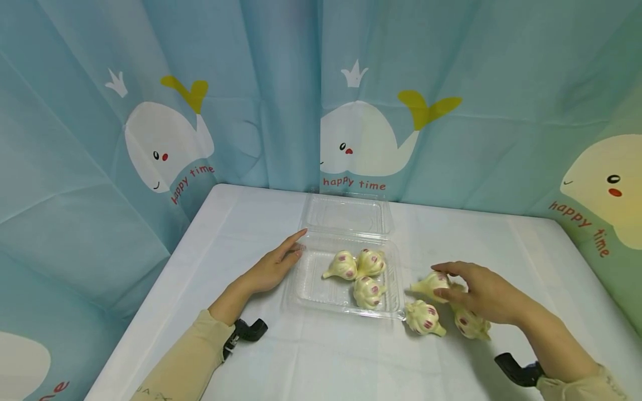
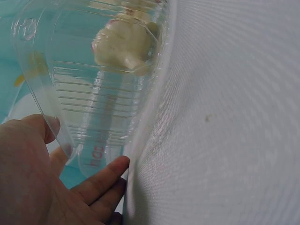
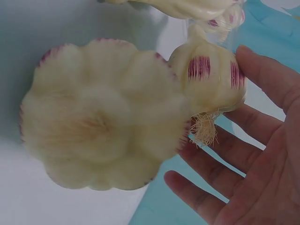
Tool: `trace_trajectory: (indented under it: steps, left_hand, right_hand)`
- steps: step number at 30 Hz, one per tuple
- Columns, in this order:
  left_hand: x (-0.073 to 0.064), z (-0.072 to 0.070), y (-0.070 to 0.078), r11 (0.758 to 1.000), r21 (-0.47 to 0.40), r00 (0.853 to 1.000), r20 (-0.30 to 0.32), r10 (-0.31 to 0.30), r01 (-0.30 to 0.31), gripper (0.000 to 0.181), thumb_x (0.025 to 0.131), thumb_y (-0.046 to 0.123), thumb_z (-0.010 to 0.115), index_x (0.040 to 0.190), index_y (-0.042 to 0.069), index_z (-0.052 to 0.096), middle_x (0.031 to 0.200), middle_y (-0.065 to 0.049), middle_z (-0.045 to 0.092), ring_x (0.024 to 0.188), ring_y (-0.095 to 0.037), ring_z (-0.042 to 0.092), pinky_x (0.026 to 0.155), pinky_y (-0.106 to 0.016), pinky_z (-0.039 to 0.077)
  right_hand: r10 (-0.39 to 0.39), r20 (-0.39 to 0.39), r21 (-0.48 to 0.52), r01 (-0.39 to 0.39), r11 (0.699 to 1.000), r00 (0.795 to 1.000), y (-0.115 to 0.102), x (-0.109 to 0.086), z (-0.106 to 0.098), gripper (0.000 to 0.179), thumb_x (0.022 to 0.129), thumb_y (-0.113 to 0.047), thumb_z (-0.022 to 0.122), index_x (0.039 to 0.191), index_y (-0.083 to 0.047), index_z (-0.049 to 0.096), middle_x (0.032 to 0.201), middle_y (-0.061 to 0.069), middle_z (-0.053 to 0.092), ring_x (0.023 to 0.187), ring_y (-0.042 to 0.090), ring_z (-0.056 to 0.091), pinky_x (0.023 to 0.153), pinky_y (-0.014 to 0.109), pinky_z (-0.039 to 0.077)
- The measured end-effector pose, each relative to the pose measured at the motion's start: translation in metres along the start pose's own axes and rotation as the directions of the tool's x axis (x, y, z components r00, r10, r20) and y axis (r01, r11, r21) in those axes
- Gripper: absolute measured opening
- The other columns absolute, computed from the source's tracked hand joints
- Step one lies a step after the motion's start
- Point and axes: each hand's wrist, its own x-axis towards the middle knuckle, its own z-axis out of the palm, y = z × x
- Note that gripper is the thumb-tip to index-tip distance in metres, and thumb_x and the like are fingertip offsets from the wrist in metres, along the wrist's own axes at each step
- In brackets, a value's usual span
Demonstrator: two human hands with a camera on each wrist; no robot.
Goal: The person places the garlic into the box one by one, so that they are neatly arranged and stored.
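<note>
In the head view my right hand (image 1: 484,292) has thumb and fingers around a garlic bulb (image 1: 430,285), right of a clear plastic box. The right wrist view shows thumb and fingers against that bulb (image 3: 211,77), its roots hanging free; a larger-looking bulb (image 3: 101,117) is nearer the camera. Two other bulbs lie close by, one at the box corner (image 1: 423,318) and one below the hand (image 1: 470,323). My left hand (image 1: 273,267) touches the left rim of the box (image 1: 311,289) with its fingers fairly straight. Three bulbs (image 1: 368,292) sit inside the box.
The box's hinged lid (image 1: 346,216) lies opened back toward the curtain. A white cloth covers the table (image 1: 261,356). Blue whale-print curtains (image 1: 291,111) stand behind and at the sides. Black wrist mounts (image 1: 519,370) sit on both forearms.
</note>
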Motion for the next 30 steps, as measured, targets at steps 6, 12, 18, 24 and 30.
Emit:
trace_trajectory:
  steps: [6, 12, 18, 24, 30]
  left_hand:
    - [0.0, 0.0, 0.0, 1.0, -0.003, 1.0, -0.004, 0.003, -0.003, 0.052, 0.111, 0.053, 0.038, 0.159, 0.059, 0.018, 0.16, -0.01, 0.046, 0.15, -0.034, 0.041, 0.123, -0.06, 0.03]
    - [0.0, 0.0, 0.0, 1.0, 0.002, 1.0, -0.003, 0.0, 0.0, 0.052, 0.111, 0.053, 0.037, 0.158, 0.06, 0.017, 0.16, -0.009, 0.046, 0.15, -0.034, 0.041, 0.123, -0.059, 0.03]
    - [0.0, 0.0, 0.0, 1.0, -0.001, 1.0, 0.0, -0.003, 0.003, 0.053, 0.111, 0.054, 0.037, 0.159, 0.058, 0.017, 0.16, -0.009, 0.046, 0.15, -0.033, 0.042, 0.123, -0.059, 0.031]
    - [0.0, 0.0, 0.0, 1.0, -0.002, 1.0, 0.002, 0.003, -0.003, 0.054, 0.111, 0.053, 0.037, 0.161, 0.056, 0.017, 0.16, -0.01, 0.046, 0.15, -0.034, 0.042, 0.123, -0.059, 0.031]
    - [0.0, 0.0, 0.001, 1.0, -0.01, 1.0, 0.005, -0.007, 0.007, 0.053, 0.111, 0.053, 0.038, 0.16, 0.057, 0.017, 0.16, -0.01, 0.046, 0.151, -0.034, 0.041, 0.123, -0.059, 0.03]
  right_hand:
    - [-0.008, -0.008, 0.002, 0.008, 1.0, 1.0, -0.003, 0.001, -0.005, 0.055, 0.1, -0.044, 0.069, 0.14, -0.008, 0.063, 0.135, 0.017, 0.068, 0.124, 0.045, 0.062, 0.095, 0.064, 0.051]
    - [0.013, -0.004, -0.016, -0.013, 1.0, 1.0, -0.008, 0.003, -0.01, 0.059, 0.099, -0.048, 0.068, 0.143, -0.009, 0.061, 0.136, 0.019, 0.066, 0.122, 0.041, 0.064, 0.093, 0.064, 0.052]
    - [-0.016, -0.025, -0.015, 0.015, 1.0, 1.0, -0.012, 0.004, -0.013, 0.057, 0.1, -0.046, 0.068, 0.143, -0.01, 0.061, 0.137, 0.016, 0.066, 0.124, 0.042, 0.063, 0.094, 0.063, 0.053]
    - [-0.035, -0.032, -0.022, 0.034, 0.999, 0.999, -0.019, 0.006, -0.016, 0.056, 0.1, -0.046, 0.068, 0.143, -0.012, 0.062, 0.139, 0.015, 0.065, 0.126, 0.042, 0.062, 0.096, 0.063, 0.052]
    - [-0.068, -0.047, -0.047, 0.065, 0.997, 0.997, -0.025, 0.01, -0.019, 0.054, 0.099, -0.045, 0.069, 0.141, -0.01, 0.063, 0.136, 0.014, 0.067, 0.124, 0.04, 0.064, 0.095, 0.061, 0.053]
